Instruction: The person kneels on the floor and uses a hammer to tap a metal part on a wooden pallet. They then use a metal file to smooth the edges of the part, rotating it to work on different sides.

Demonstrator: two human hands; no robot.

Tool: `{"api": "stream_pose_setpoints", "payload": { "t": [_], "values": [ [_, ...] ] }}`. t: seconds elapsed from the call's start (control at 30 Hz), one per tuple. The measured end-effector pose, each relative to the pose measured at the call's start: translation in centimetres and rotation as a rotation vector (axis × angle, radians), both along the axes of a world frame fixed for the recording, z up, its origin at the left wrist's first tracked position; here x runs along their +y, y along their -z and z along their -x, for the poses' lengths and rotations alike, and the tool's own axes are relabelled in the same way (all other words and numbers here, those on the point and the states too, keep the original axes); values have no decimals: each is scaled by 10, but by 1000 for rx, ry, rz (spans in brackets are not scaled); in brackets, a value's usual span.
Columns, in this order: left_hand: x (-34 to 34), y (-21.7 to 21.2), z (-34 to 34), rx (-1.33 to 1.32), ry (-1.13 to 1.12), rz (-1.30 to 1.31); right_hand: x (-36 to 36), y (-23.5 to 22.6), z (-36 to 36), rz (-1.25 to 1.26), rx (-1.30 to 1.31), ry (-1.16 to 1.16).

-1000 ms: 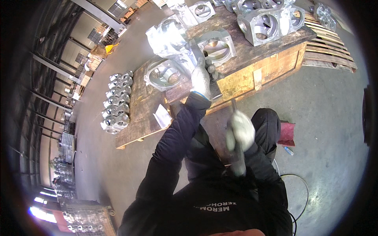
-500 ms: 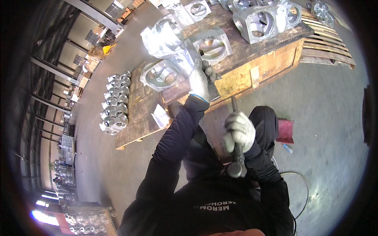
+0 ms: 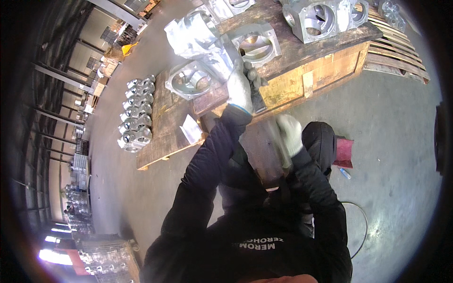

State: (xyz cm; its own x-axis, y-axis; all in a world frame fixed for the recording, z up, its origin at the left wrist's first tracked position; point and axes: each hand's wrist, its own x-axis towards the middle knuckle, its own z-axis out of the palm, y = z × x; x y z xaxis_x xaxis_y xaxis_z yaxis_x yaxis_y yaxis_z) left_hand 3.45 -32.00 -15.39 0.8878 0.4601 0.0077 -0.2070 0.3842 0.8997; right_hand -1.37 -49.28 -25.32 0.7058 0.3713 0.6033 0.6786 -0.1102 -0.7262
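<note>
Metal castings (image 3: 257,45) atop wooden crate (image 3: 325,75)

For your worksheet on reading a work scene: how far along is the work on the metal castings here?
Done: cannot tell; the castings on the low pallet sit in neat rows. In hand: the left hand steadies a dark tool against a casting on the crate; the right hand grips a hammer handle. Left: unclear for the other castings on the crate.

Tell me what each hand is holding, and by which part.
The right hand grips a hammer by its handle; the head is blurred. The left hand holds a dark tool against a metal casting; which part it grips is unclear.
</note>
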Motion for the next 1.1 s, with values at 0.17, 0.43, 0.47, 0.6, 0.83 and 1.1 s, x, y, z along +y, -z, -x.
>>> {"api": "stream_pose_setpoints", "payload": {
  "t": [0.17,0.43,0.47,0.6,0.83,1.1],
  "values": [
    [-2,-1,-3,49,-36,-3,6,10,-8,-296,-469,-35],
    [19,-9,-21,87,-65,-12,2,14,-8,-97,204,8],
    [22,-11,-24,29,-9,-81,5,17,-11,-157,48,-3],
    [12,-5,-25,51,-71,-68,0,32,-5,-206,-242,-64],
    [-6,14,-13,41,-103,-39,-7,31,0,-124,-81,-49],
    [-31,11,-21,-119,-109,161,-17,21,-1,-195,-83,17]
  ]
}}
